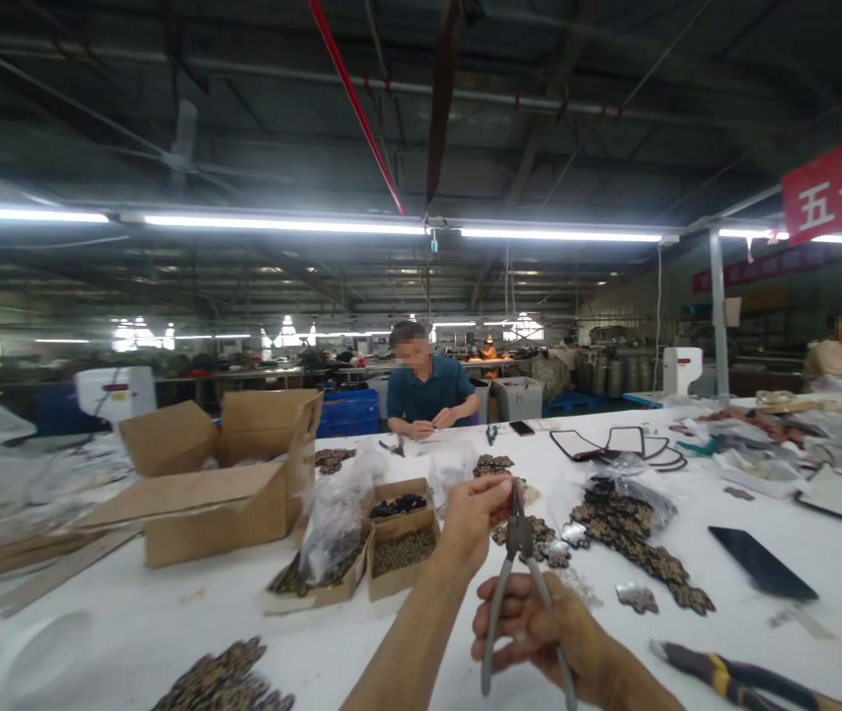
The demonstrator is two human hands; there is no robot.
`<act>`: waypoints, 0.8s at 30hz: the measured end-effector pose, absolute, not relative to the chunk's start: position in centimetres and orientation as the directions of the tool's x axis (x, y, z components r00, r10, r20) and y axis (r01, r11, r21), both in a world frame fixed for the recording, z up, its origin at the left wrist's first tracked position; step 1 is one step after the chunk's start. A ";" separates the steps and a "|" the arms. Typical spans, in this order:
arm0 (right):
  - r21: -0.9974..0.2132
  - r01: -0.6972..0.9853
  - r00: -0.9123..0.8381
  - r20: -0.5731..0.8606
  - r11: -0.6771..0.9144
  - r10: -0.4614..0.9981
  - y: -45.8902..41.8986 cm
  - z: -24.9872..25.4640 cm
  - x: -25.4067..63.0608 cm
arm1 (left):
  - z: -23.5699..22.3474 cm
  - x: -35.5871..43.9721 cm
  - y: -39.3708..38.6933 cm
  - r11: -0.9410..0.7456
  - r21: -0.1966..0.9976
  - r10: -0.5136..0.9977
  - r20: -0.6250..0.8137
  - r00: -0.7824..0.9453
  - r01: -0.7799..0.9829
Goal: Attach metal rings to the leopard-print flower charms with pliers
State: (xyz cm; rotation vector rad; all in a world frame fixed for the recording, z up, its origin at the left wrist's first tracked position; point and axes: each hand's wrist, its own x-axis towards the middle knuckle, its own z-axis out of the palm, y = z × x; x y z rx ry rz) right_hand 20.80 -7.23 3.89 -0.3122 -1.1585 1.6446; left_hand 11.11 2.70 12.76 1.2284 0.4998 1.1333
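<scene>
Grey-handled pliers point away from me over the white table, handles spread apart. My right hand is closed around their handles from below. At the jaw tips my left hand pinches with thumb and forefinger; whatever sits between them is too small and hidden to name. Beyond and to the right of the hands lie dark, brown-patterned flat pieces in a long pile. A single patterned piece lies apart, right of my right hand. Left of my left hand stands a small box of brass-coloured bits.
Yellow-and-black pliers lie at the near right, below a dark flat slab. An open cardboard box stands left, beside a clear plastic bag. More patterned pieces lie near left. A co-worker sits across the table.
</scene>
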 end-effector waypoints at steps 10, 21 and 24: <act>-0.871 -0.441 -0.321 0.379 0.217 0.868 -6.7 2.9 21.1 | 13.4 9.9 1.9 0.134 0.830 0.760 0.264 0.594 -0.541; -0.647 0.358 0.012 0.724 0.673 0.689 -4.6 -1.5 22.7 | 13.9 8.4 0.7 0.140 0.799 0.578 0.414 0.703 -0.585; -0.581 0.509 0.164 0.790 0.635 0.591 -4.2 -2.0 22.2 | 13.7 8.3 0.5 0.112 0.800 0.516 0.460 0.722 -0.590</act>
